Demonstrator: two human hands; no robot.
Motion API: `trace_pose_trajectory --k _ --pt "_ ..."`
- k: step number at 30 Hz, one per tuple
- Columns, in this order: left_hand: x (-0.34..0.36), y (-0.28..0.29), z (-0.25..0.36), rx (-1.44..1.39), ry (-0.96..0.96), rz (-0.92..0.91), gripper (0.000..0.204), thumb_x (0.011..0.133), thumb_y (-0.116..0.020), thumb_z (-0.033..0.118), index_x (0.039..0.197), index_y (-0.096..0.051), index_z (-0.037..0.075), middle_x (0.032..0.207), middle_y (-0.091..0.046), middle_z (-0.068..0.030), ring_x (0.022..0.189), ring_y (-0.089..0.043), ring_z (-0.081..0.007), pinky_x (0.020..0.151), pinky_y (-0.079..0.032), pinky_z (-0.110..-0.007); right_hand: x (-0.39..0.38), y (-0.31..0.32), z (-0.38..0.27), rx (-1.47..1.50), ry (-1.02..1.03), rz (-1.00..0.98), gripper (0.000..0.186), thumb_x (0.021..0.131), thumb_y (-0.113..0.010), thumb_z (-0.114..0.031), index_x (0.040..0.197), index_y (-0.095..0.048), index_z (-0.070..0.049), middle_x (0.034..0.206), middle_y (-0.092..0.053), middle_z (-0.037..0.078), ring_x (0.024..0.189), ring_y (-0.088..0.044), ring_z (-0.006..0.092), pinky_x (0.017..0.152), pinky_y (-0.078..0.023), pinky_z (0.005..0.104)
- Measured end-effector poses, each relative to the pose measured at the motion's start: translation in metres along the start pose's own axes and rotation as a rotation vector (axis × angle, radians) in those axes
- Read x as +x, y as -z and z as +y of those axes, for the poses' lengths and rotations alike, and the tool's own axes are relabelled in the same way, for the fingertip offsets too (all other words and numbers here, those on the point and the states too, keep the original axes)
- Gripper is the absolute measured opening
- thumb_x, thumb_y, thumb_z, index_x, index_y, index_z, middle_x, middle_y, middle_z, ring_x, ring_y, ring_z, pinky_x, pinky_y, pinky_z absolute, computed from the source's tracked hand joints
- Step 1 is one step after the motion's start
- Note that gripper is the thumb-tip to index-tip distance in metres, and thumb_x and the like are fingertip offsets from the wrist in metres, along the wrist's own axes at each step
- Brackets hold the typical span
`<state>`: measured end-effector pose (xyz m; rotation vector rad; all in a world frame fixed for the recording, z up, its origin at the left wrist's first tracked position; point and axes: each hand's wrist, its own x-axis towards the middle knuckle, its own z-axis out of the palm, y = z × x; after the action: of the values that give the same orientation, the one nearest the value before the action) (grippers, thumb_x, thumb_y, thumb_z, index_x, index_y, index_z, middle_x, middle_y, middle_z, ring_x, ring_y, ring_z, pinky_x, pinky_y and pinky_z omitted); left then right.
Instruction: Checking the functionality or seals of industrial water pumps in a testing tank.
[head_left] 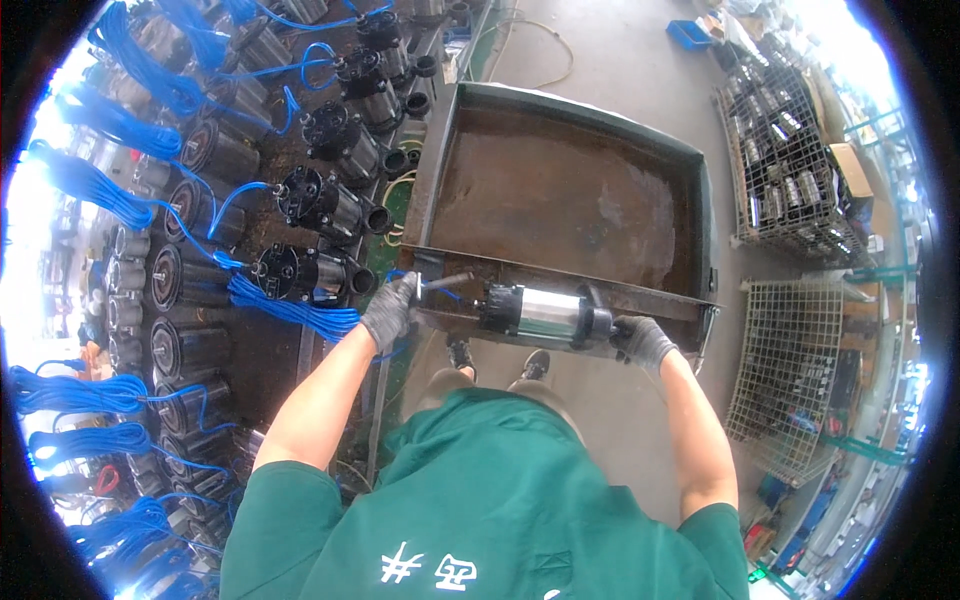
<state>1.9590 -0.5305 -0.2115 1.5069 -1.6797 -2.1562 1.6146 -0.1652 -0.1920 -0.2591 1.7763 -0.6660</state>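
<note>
A steel cylindrical pump with black end castings lies sideways on the front ledge of a rusty metal tank. My right hand, in a dark grey glove, is closed around its right end. My left hand, gloved alike, is closed on a small pale metal piece to the left of the pump, beside a thin blue wire and a short grey bar. The exact shape of that piece is partly hidden by my fingers.
Several upright pumps and motors with blue cable coils stand along the left. At the right are wire cages, the rear one holding steel cylinders. A blue bin and a loose hose lie on the far floor.
</note>
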Motion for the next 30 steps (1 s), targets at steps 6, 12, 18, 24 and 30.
trace_pose_trajectory --k 6,12,18,24,30 --pt "0.024 0.007 0.008 0.003 0.021 0.177 0.047 0.108 -0.057 0.056 0.082 -0.061 0.016 0.056 -0.054 0.0023 0.039 -0.044 -0.0114 0.038 -0.033 -0.029 0.000 -0.008 0.008 0.005 0.111 0.053 0.019 0.106 -0.062 -0.020 0.105 -0.072 -0.005 0.076 -0.064 0.000 0.058 -0.059 0.0151 0.052 -0.049 0.0301" --pt "0.041 0.015 -0.014 0.006 -0.203 0.453 0.033 0.108 -0.063 0.043 0.112 -0.061 0.010 0.076 -0.065 -0.0035 0.042 -0.050 -0.0106 0.037 -0.042 -0.032 -0.011 -0.002 0.015 0.251 0.077 0.023 0.026 0.104 -0.070 -0.023 0.124 -0.071 -0.007 0.075 -0.064 -0.002 0.054 -0.054 0.0084 0.045 -0.040 0.0278" --pt "0.026 0.017 -0.034 0.769 -0.469 0.485 0.051 0.101 -0.058 0.012 0.150 -0.046 0.003 0.140 -0.060 -0.0291 0.134 -0.055 -0.0459 0.114 -0.045 -0.047 -0.016 -0.022 0.019 0.680 0.331 0.101 0.031 0.101 -0.072 -0.015 0.129 -0.068 -0.004 0.093 -0.068 0.001 0.073 -0.062 0.0097 0.061 -0.051 0.0262" --pt "0.021 0.015 -0.014 0.944 -0.246 0.332 0.073 0.099 -0.058 0.018 0.164 -0.024 0.015 0.146 -0.056 -0.0329 0.125 -0.062 -0.0497 0.106 -0.049 -0.055 -0.002 -0.014 0.039 0.574 0.372 0.257 0.028 0.107 -0.068 -0.031 0.099 -0.074 -0.004 0.083 -0.069 0.002 0.076 -0.064 0.0123 0.068 -0.054 0.0291" --pt "0.009 0.018 -0.024 1.138 -0.124 0.382 0.077 0.101 -0.062 0.031 0.162 -0.030 -0.002 0.137 -0.063 -0.0343 0.126 -0.064 -0.0444 0.108 -0.050 -0.050 -0.008 0.014 0.086 0.874 0.378 0.683 0.026 0.104 -0.072 -0.030 0.087 -0.069 -0.010 0.074 -0.065 0.000 0.061 -0.059 0.0112 0.057 -0.051 0.0295"
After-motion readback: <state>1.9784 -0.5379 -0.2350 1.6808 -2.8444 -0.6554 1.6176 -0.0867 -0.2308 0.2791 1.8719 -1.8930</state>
